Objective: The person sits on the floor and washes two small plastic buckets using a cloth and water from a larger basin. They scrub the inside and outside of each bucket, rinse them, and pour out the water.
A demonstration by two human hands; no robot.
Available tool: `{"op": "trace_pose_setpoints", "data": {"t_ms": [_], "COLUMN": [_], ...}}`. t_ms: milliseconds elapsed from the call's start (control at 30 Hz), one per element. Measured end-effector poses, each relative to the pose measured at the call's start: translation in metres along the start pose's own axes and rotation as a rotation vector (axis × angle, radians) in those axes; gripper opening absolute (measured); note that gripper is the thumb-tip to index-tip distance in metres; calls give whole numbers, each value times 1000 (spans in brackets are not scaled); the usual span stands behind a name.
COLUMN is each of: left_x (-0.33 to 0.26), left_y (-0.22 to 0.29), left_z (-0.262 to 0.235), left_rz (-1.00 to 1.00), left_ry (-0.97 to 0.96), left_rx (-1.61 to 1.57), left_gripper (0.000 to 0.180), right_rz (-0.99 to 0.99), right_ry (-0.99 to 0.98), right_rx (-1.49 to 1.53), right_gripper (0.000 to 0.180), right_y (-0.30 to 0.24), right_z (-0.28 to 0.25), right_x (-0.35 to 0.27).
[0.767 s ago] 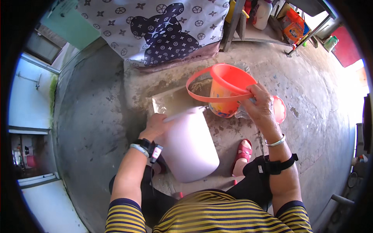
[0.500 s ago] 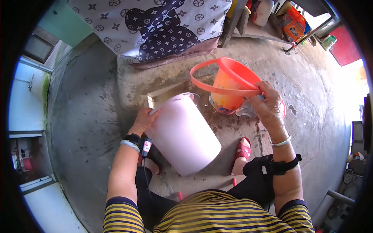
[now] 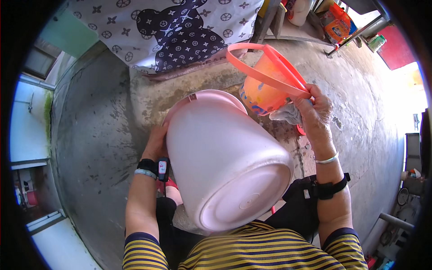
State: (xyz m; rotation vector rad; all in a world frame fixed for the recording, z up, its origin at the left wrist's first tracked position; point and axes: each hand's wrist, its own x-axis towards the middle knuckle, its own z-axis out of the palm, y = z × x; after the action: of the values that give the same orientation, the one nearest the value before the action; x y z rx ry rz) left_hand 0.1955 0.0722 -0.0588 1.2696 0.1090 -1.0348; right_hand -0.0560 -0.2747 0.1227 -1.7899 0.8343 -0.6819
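A large pale pink bucket (image 3: 220, 144) is tipped over in front of me, its mouth turned away and its round base facing me. My left hand (image 3: 156, 141) is closed on its left side near the rim; part of the fingers is hidden behind it. My right hand (image 3: 317, 114) grips the rim of a smaller orange bucket (image 3: 265, 92) with coloured patterns, held tilted above the floor. Its broad handle loops out to the left. Under that hand hangs something grey and crumpled (image 3: 288, 114), whether cloth or plastic I cannot tell.
A patterned cloth (image 3: 189, 36) hangs at the far side. Far right, a wooden shelf (image 3: 301, 33) holds a white bottle (image 3: 299, 12) and an orange packet (image 3: 337, 27). The concrete floor (image 3: 94, 135) has damp stains. A pale wall (image 3: 31, 121) stands at left.
The pink bucket has been lifted nearer to me and tipped, so its base now shows. The orange bucket has moved slightly away from me, still in my right hand.
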Motion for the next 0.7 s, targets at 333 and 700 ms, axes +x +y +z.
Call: {"op": "trace_pose_setpoints", "data": {"t_ms": [333,700], "left_x": [-8,-66], "left_y": [2,94], "left_z": [3,170], "left_rz": [1,484], "left_ry": [41,-38], "left_rx": [188,978], "left_gripper": [44,29], "right_rz": [-195,-278], "right_ry": [76,346], "right_rx": [-166,-53], "right_gripper": [20,24], "right_y": [12,-2], "right_z": [-22,-64], "right_x": [9,13]}}
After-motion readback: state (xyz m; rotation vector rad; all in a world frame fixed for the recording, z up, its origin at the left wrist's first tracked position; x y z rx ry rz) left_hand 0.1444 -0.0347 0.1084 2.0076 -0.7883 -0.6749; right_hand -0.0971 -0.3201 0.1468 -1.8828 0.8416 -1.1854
